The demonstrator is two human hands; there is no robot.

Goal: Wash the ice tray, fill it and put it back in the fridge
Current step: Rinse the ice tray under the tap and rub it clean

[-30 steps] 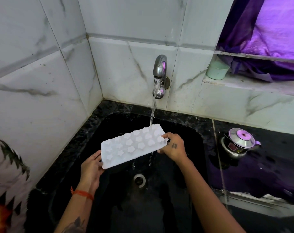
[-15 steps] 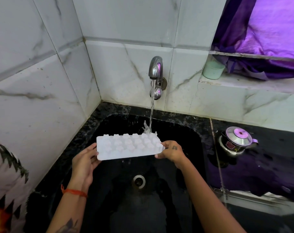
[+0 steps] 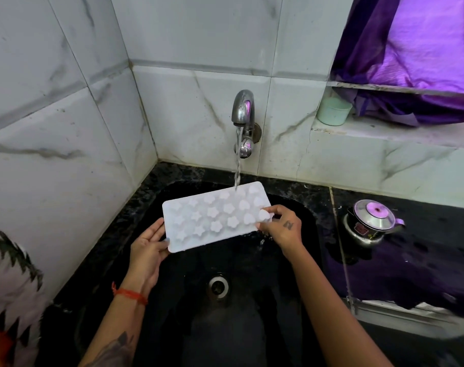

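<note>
A white ice tray [image 3: 215, 215] with star and heart shaped cells hangs over the black sink [image 3: 172, 327], tilted so its cell face shows to me. My left hand [image 3: 148, 250] grips its near left corner. My right hand [image 3: 281, 226] pinches its right edge. Water runs from the steel tap [image 3: 243, 112] and lands on the tray's far right part. Water drips off the tray's right end below my right hand.
The sink drain [image 3: 218, 286] lies below the tray. A small steel kettle [image 3: 371, 223] stands on the black counter to the right. A pale green cup [image 3: 333, 112] sits on the tiled ledge, under a purple curtain [image 3: 421, 56]. Marble tile walls close the left and back.
The tray has tipped from nearly flat, edge-on, back toward me so its cells face the camera. Both hands kept hold; the stream now hits the tray's upper right.
</note>
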